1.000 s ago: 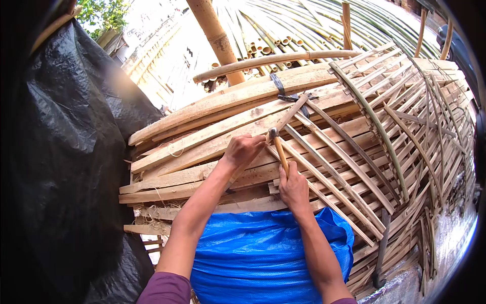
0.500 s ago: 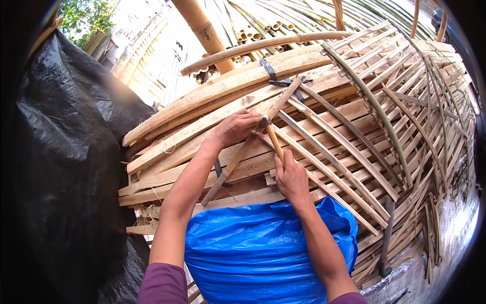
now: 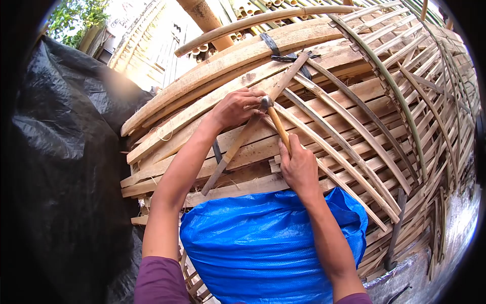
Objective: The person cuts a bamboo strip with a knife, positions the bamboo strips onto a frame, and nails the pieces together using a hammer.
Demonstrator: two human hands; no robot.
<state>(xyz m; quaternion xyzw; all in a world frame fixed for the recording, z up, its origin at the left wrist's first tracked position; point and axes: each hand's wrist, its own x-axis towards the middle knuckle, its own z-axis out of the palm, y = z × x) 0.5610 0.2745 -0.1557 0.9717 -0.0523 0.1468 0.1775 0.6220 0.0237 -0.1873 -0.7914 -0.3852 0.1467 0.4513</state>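
Hammer (image 3: 279,126) close to my left hand (image 3: 236,107), lower along the flat stick (image 3: 232,154)

At far left hangs a black plastic sheet (image 3: 61,152). Next come long planks (image 3: 202,77), and over them is my left hand. Its fingers are bent and almost together, beside the hammer's head; what they pinch, if anything, is hidden, so I cannot tell. The flat stick slants across the planks and passes behind these fingertips, its upper end near a black tie (image 3: 291,58).

Compared with one second ago, the hammer's head and my left fingertips seem a little farther from that tie, and the stick's lower part shows more openly. For the work, I judge, this means both hands attend to a lower place on the stick.

To the right, the hammer's handle slopes down into my right hand (image 3: 299,169), whose fingers are closed firmly around it. Below this is a blue sheet (image 3: 268,238). Farther right, thin slats (image 3: 391,210) lie slanting, and beyond them a curved bamboo strip (image 3: 392,81).
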